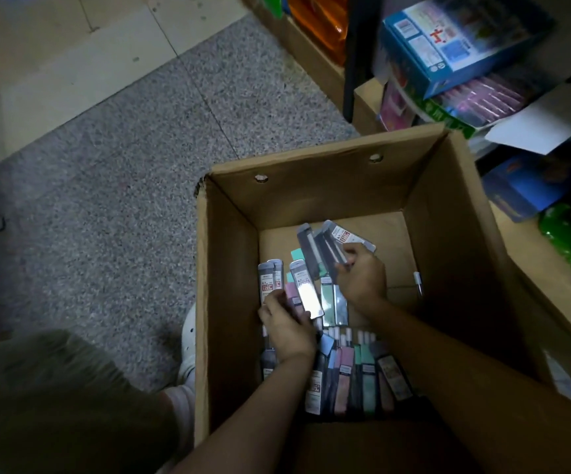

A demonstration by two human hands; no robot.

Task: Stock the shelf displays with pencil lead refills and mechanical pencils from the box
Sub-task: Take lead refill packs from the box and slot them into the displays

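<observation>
Box (pixel 229 268) walls hem both hands; packs (pixel 325 248) gripped, floor bare right

We look down into an open cardboard box (pixel 311 172) standing on the floor (pixel 123 148). In its bottom lie packets (pixel 345 374) in a row along the near wall, with more piled just behind them. Our left hand (pixel 287 325) holds a few packs (pixel 289 285) on the left; our right hand (pixel 361 275) grips a fan of them (pixel 325 244) farther back. A loose pencil (pixel 418 282) lies to the right (against the wall). Shelves (pixel 534 261) stand right of the box, with stacked boxes (pixel 458 46) behind.
</observation>
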